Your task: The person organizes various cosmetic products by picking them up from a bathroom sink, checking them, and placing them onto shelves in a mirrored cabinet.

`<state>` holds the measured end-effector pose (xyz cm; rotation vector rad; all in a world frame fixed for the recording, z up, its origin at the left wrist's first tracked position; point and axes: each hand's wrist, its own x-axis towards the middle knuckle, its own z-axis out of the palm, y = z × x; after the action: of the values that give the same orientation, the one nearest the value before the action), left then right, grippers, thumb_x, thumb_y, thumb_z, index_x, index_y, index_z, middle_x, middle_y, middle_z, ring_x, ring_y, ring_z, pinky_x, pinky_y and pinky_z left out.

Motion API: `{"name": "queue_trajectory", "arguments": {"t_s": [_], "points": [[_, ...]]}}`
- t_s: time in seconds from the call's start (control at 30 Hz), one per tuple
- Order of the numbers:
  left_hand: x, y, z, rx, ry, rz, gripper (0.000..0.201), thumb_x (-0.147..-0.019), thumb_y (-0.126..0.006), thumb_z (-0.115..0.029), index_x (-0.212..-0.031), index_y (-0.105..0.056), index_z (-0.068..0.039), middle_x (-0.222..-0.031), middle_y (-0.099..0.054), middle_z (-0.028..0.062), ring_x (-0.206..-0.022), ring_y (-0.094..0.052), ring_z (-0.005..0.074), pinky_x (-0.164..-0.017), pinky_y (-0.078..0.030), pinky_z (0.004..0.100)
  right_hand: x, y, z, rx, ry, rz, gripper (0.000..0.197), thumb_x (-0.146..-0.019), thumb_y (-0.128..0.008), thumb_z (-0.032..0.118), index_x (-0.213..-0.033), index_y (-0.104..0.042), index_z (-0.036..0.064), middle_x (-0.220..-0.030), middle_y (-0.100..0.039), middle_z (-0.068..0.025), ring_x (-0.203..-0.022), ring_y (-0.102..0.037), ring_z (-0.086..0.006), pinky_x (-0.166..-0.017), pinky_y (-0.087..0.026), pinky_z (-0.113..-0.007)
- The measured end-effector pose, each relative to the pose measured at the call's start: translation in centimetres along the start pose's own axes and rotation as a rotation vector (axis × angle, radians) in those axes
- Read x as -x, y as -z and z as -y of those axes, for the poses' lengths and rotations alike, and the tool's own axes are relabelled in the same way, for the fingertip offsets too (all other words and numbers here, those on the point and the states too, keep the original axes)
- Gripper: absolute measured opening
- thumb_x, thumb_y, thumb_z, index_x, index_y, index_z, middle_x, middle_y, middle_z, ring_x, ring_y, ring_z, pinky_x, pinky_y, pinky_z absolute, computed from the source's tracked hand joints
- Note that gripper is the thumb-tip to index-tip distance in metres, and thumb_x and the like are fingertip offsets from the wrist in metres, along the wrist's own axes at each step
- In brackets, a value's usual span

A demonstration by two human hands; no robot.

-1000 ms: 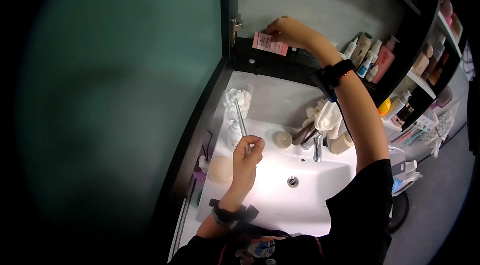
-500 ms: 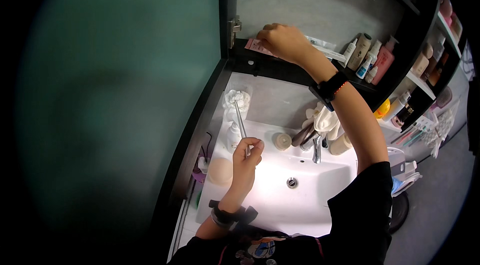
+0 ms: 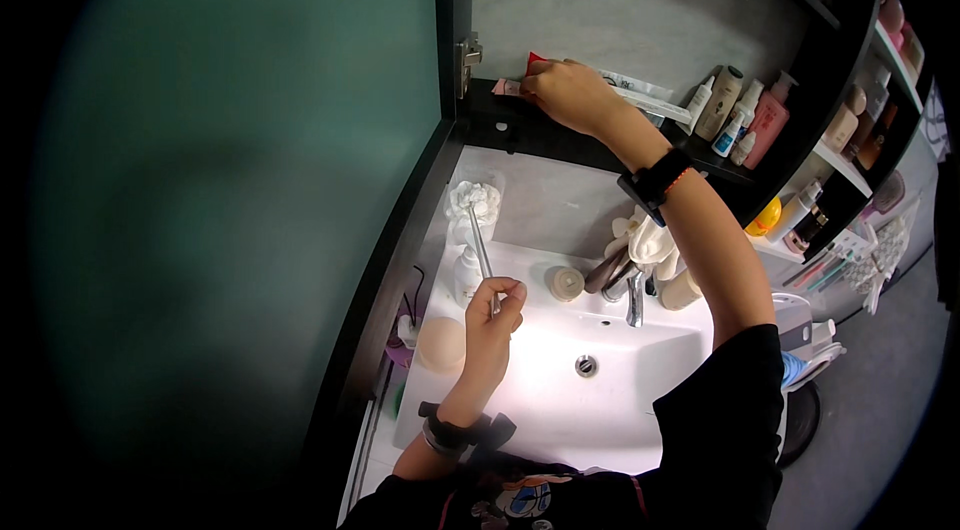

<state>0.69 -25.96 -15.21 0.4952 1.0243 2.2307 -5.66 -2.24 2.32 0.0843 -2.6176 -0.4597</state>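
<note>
My left hand (image 3: 490,322) is closed around a slim silver-grey stick (image 3: 482,255) above the left of the washbasin. The stick's far end overlaps a white flower-like thing (image 3: 474,200) near the back wall; whether they touch, I cannot tell. Up at the cabinet shelf (image 3: 560,137), my right hand (image 3: 572,93) has its fingers curled round a small red packet (image 3: 536,60), of which only a corner shows. A pink flat packet (image 3: 505,88) lies on the shelf beside those fingers, partly hidden by them.
Several bottles (image 3: 720,105) stand on the shelf at right, beside long white packets (image 3: 650,100). An opened cabinet door (image 3: 250,180) fills the left. Below are the basin (image 3: 560,410), faucet (image 3: 635,300), a round jar (image 3: 567,283) and a white bottle (image 3: 467,275).
My right hand has shifted slightly right and down on the shelf, and a red packet now shows at its fingers. The left hand and its stick have stayed nearly still.
</note>
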Motion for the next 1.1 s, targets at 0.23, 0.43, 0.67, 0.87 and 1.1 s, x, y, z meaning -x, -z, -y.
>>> {"name": "queue_trajectory", "arguments": {"t_s": [0.23, 0.43, 0.67, 0.87, 1.1], "points": [[0.2, -0.3, -0.4, -0.003, -0.038, 0.071, 0.021, -0.092, -0.046, -0.009, -0.112, -0.046, -0.006, -0.08, -0.05, 0.0014, -0.05, -0.027, 0.0013, -0.045, -0.023, 0.0174, 0.8, 0.0, 0.4, 0.101, 0.027, -0.123, 0.014, -0.073, -0.059, 0.011, -0.086, -0.065, 0.0084, -0.092, -0.058, -0.006, -0.088, -0.055, -0.0239, -0.079, -0.044, -0.034], [0.3, 0.8, -0.4, -0.198, -0.166, 0.082, 0.04, -0.094, -0.038, -0.01, -0.131, -0.024, -0.008, -0.094, -0.059, 0.0108, -0.047, -0.025, 0.0011, -0.043, -0.023, 0.015, 3.7, 4.5, 6.0, 0.027, 0.296, -0.272, 0.035, -0.064, -0.059, 0.007, -0.099, -0.06, 0.0038, -0.095, -0.055, -0.0063, -0.087, -0.053, -0.0223, -0.079, -0.043, -0.033], [0.0, 0.3, -1.1, -0.386, -0.092, 0.205, 0.014, -0.092, -0.044, -0.009, -0.102, -0.035, -0.004, -0.094, -0.062, 0.0091, -0.055, -0.034, 0.0031, -0.049, -0.031, 0.0177, 11.4, 2.8, 10.3, 0.026, 0.652, -0.109, 0.029, -0.069, -0.057, 0.018, -0.094, -0.059, 0.0028, -0.088, -0.055, -0.0032, -0.086, -0.054, -0.0208, -0.09, -0.042, -0.032], [-0.8, -0.1, -2.0, -0.601, -0.211, 0.243, 0.031, -0.09, -0.049, -0.011, -0.117, -0.04, -0.001, -0.117, -0.052, 0.0138, -0.084, -0.053, 0.0155, -0.074, -0.043, 0.0281, 12.7, 4.5, 8.1, 0.074, 0.523, -0.069, 0.012, -0.07, -0.057, 0.015, -0.079, -0.058, 0.0077, -0.082, -0.053, -0.0024, -0.083, -0.053, -0.0188, -0.084, -0.043, -0.031], [-6.3, -2.8, -5.9, -1.074, -0.823, 0.157, 0.034, -0.087, -0.051, -0.012, -0.118, -0.044, -0.001, -0.124, -0.046, 0.0137, -0.117, -0.043, 0.0291, -0.097, -0.035, 0.038, 12.2, 6.4, -0.7, 0.103, -0.162, -0.298, 0.021, -0.075, -0.063, 0.011, -0.096, -0.063, 0.0098, -0.081, -0.051, -0.0052, -0.077, -0.047, -0.0232, -0.071, -0.039, -0.033]]}}
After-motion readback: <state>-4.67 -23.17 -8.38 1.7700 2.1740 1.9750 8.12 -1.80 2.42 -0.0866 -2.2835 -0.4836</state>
